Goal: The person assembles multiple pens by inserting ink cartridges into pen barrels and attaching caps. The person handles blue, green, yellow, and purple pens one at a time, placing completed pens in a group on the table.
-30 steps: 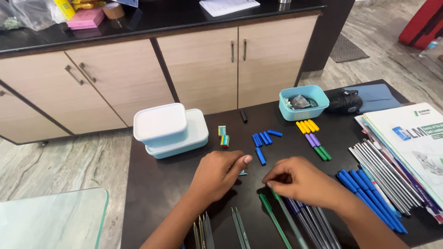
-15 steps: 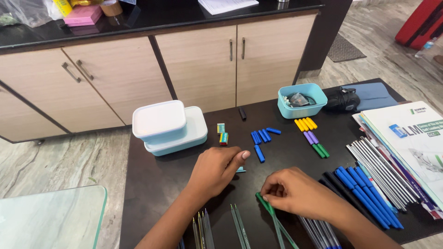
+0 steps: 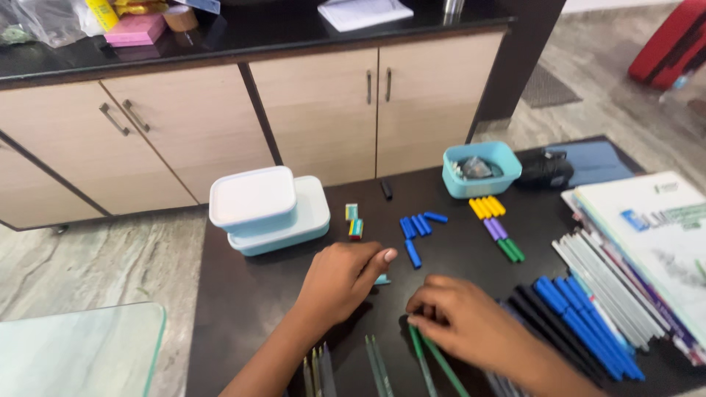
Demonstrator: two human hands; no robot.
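Left hand (image 3: pixel 342 283) rests palm-down on the dark table (image 3: pixel 243 309), fingers loosely curled over a small light-blue piece (image 3: pixel 382 279). Right hand (image 3: pixel 460 323) pinches the tops of two green pens (image 3: pixel 434 360); blue caps (image 3: pixel 418 226) lie just beyond.

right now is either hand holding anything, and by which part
The right hand pinches the top ends of thin green sticks lying on the dark table. The left hand covers a small light-blue piece; whether it grips it cannot be told.
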